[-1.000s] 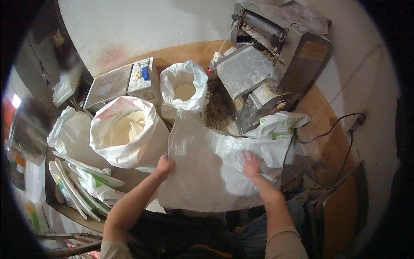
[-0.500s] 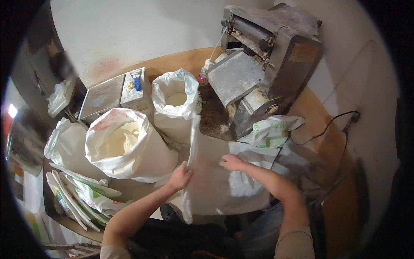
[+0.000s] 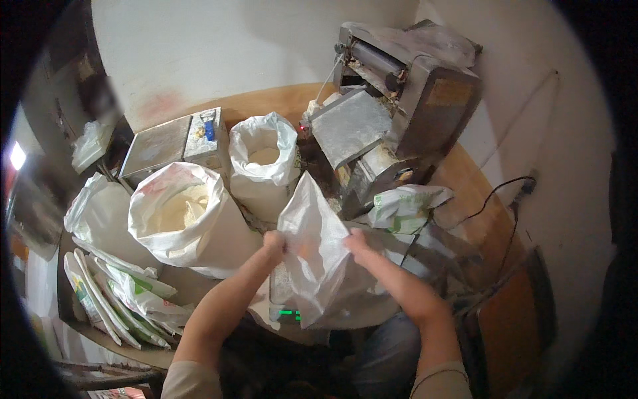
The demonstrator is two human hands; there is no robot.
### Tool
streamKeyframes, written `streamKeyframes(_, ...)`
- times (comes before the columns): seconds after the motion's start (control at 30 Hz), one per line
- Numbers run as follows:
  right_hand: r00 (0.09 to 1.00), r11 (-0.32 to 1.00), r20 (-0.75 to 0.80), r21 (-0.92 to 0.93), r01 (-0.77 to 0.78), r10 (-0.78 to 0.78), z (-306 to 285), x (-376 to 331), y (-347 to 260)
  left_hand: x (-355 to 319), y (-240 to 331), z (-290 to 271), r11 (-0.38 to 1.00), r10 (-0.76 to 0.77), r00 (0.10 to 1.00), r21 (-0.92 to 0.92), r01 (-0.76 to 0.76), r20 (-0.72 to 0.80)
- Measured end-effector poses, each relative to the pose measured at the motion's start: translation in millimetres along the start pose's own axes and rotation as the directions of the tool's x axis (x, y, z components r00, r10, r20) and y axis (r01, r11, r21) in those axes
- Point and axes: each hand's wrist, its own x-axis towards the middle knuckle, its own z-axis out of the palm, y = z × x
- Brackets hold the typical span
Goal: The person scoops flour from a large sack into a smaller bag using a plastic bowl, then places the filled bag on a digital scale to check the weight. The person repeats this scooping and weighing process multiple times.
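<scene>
I hold an empty white woven sack (image 3: 319, 259) upright in front of me. My left hand (image 3: 274, 243) grips its left edge and my right hand (image 3: 356, 243) grips its right edge, near the top. The sack hangs down over a scale with a green lit display (image 3: 290, 313). Just left of my left hand stands a large open white sack (image 3: 181, 219) filled with pale flour. Behind it is a smaller open white sack (image 3: 264, 165), also with flour inside.
A metal roller machine (image 3: 399, 113) with a sloping tray stands at the back right. A folded green-and-white bag (image 3: 404, 206) lies beside it. Flat bags are stacked (image 3: 113, 299) at the lower left. A metal box (image 3: 156, 145) and a carton (image 3: 205, 133) sit at the back left. A black cable (image 3: 495, 199) runs along the right.
The sack lay spread flat under both hands; my hands have drawn together and lifted it, so it now stands folded and upright between them.
</scene>
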Motion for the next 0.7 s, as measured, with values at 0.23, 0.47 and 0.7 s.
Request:
streamKeyframes(0.23,0.955,0.983,-0.295,-0.165,-0.076,0.024,-84.7,29.6,64.2,-33.8,40.6,-14.8,0.082,0.301,0.935,0.972,-0.222,0.188)
streamKeyframes(0.47,0.993,0.998,0.122,-0.066,0.009,-0.001,-64.2,35.2,80.1,-98.8,7.8,17.6,-0.393,-0.04,0.939,0.858,-0.33,0.343)
streamKeyframes(0.7,0.983,0.889,0.074,0.42,-0.182,0.166,-35.0,32.2,63.5,-66.2,-14.0,-19.1,-0.624,0.182,0.781,0.684,-0.378,0.597)
